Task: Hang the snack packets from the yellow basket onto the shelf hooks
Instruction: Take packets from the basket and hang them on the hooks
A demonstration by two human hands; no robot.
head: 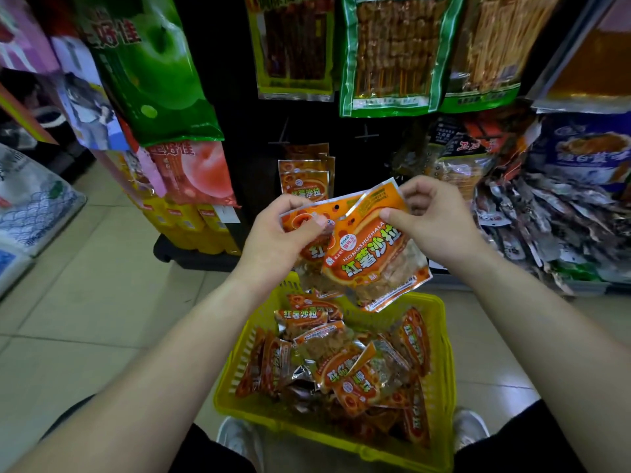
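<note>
A shop aisle with a pale tiled floor [85, 302] runs up to a dark hanging rack [235, 97] at twelve o'clock. Green-edged skewer packets [396, 52] hang along the top of the rack, and a green apple bag [153, 63] hangs at eleven o'clock. A small bunch of orange packets [304, 175] already hangs on a hook just above the hands. At three o'clock lies a heap of dark loose packets [546, 227].

At the centre, both hands hold orange snack packets over the far end of the yellow basket [440, 387]. The left hand [276, 240] grips the rear packet [300, 213], with its thumb pressed on the face and its fingers curled behind. The right hand [433, 223] pinches the top edge of the front packet [372, 261] between thumb and forefinger, the other fingers curled in. The front packet is tilted and overlaps the rear one.

The basket sits on the floor at six o'clock, between two white shoes [235, 435]. In it lie many more orange packets [341, 363], jumbled at all angles.
</note>
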